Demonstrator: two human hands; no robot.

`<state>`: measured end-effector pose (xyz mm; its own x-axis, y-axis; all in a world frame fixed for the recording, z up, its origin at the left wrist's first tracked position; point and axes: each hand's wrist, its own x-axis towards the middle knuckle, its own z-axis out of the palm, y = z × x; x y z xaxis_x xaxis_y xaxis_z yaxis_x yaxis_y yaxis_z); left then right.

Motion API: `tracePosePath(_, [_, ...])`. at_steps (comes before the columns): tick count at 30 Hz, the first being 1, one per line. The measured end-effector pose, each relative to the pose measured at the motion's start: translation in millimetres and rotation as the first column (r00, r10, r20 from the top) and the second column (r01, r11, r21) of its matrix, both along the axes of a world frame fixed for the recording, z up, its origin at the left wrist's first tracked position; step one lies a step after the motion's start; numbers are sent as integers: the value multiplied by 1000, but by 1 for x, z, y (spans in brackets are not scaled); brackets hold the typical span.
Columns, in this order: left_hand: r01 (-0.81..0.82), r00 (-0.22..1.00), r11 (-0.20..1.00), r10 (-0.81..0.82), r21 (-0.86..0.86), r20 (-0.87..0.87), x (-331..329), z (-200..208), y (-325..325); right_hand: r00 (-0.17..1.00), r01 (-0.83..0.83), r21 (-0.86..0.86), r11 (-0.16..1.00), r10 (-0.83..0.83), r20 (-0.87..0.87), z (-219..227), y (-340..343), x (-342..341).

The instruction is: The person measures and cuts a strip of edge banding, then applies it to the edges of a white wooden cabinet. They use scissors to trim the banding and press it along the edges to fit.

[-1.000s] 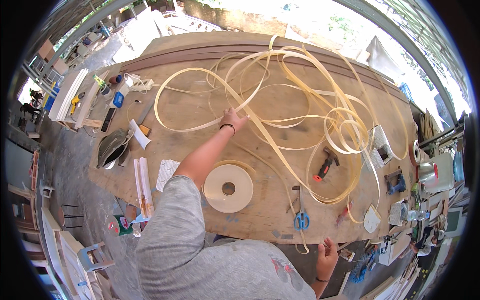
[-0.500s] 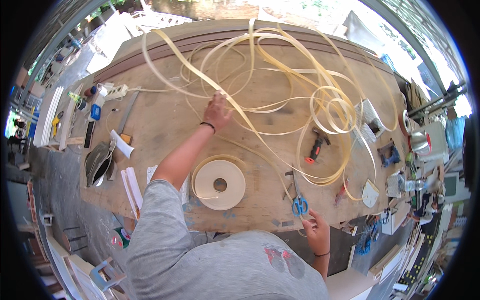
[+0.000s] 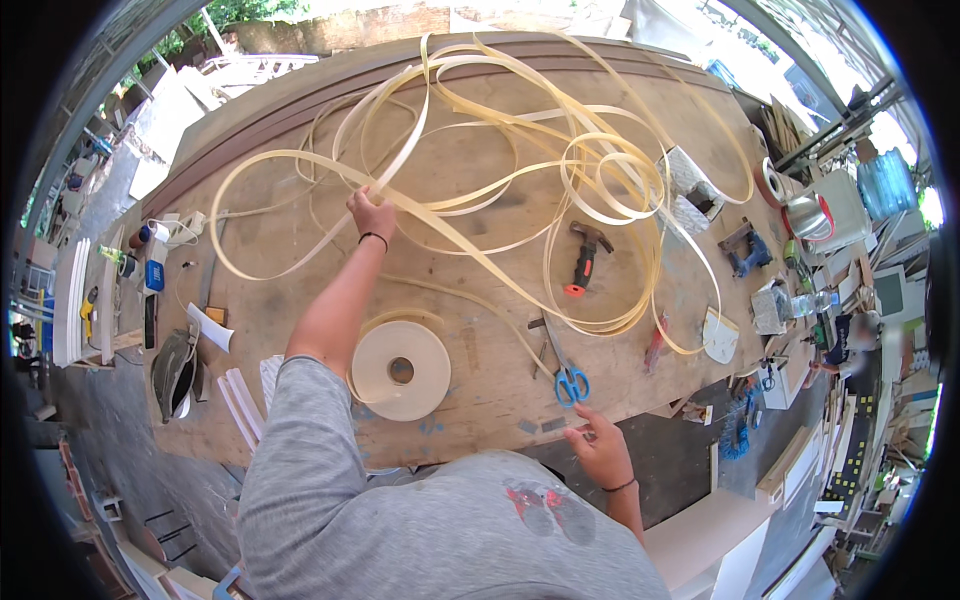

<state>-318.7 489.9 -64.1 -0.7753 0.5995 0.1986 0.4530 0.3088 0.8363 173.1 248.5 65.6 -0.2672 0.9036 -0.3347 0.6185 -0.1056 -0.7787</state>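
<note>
My left hand (image 3: 372, 214) reaches over the middle of the workbench, closed on a cream edge-banding strip (image 3: 450, 232). From there the strip loops out to the left and runs down to the right into a loose tangle of coils (image 3: 610, 165). My right hand (image 3: 603, 455) is at the front edge, thumb and forefinger apart, with nothing visible between them. Just beyond its fingertips lie blue-handled scissors (image 3: 572, 386). A wound roll of banding (image 3: 425, 375) lies flat in front of me. A hammer (image 3: 583, 262) rests beside the coils.
On the left of the workbench (image 3: 480, 330) lie a dark pouch (image 3: 176, 375), a blue box (image 3: 154, 275) and a power strip (image 3: 187, 229). A blue tool (image 3: 745, 250), a tape roll (image 3: 770, 184) and a plastic bottle (image 3: 815, 302) line the right side. Long brown boards (image 3: 270, 115) lie along the far edge.
My left hand has drawn the strip to the left and toward me, and its loop now swings wider on the left. My right hand has shifted slightly left. The view has moved too.
</note>
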Motion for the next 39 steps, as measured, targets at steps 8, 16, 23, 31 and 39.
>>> tracePosePath(8, [261,962,934,-230,246,-148,8,132,58,1000,-6,60,998,6,10,-10,-6,20])
tracePosePath(16, [444,617,881,-433,-164,-657,3,95,11,997,31,74,997,-26,-66,-24,-14,25])
tracePosePath(23, [196,864,972,-234,-129,-445,9,34,-35,994,107,14,994,-107,-14,-27,-36,40])
tracePosePath(31, [157,914,823,-330,-547,-235,-12,-4,-53,989,146,0,989,-146,26,-35,-44,36])
tracePosePath(39, [78,947,913,-193,-401,-255,-22,-48,-16,990,126,-24,992,-124,71,-49,-45,26])
